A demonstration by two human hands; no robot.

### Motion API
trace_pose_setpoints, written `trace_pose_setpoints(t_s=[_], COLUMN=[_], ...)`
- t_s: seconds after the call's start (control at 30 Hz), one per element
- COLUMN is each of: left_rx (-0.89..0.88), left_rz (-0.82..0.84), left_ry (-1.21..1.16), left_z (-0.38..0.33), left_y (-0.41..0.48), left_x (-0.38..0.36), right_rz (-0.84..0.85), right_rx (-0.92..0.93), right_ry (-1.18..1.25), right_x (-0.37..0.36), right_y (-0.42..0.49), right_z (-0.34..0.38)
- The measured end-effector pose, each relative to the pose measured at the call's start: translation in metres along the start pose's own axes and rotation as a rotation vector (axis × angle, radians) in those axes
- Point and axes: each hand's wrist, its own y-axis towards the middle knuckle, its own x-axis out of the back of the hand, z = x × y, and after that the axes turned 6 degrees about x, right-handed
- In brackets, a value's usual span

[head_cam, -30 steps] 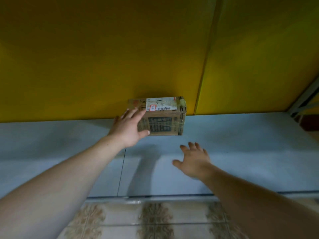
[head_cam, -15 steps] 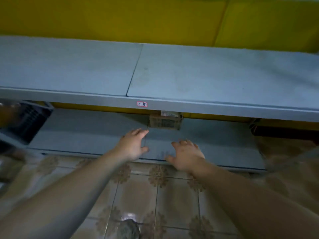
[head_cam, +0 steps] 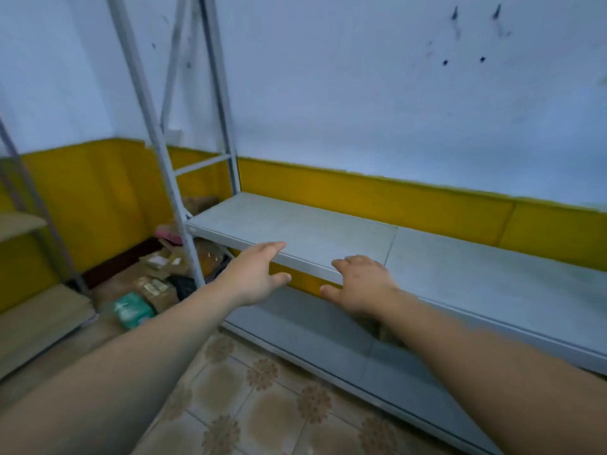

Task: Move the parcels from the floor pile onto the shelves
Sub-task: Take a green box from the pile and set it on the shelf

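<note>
Drawing back from the bottom shelf, where the left hand [head_cam: 259,274] was resting on a cardboard box a second ago, both arms are now reaching toward the front edge of the upper shelf [head_cam: 295,229], and the view is taking in the room. The left hand is hovering with fingers straight, its grip released and holding nothing. The right hand [head_cam: 361,284] is spreading its fingers, grip likewise released.

The parcels [head_cam: 157,284] are lying piled on the floor [head_cam: 262,405] at the left, beside a metal upright [head_cam: 156,136]. Their white labels are blurring past reading. A green packet [head_cam: 133,308] is lying at the pile's near edge.

The lower shelf [head_cam: 312,330] is running beneath the hands. Patterned tiles are covering the floor, and the wall [head_cam: 361,110] is showing pale above, yellow below.
</note>
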Motion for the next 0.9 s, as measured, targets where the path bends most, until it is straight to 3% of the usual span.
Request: trace_pose_setpoints(t_s=[0.13,0.33,0.47,0.67,0.9], left_rx=[0.088,0.272,0.399,0.481,0.548], left_rz=[-0.112,-0.143,-0.151,-0.165,-0.168], left_ry=[0.03,0.059,0.08,0.072,0.086], left_z=[0.084,0.235,0.316,0.393,0.471], left_y=[-0.035,-0.089,-0.11,-0.088,0.01], left_x=[0.068,0.147,0.179,0.193,0.206], right_rz=[-0.046,-0.038,-0.005,-0.028,-0.031], right_rx=[0.111,0.331,0.439,0.511,0.538], right_ry=[-0.017,-0.023,-0.04,-0.027,0.036], right_x=[0.03,0.038,0.035,0.03,0.023], right_y=[0.045,0.111,0.152,0.244,0.394], right_z=[0.105,0.28,0.358,0.416,0.454])
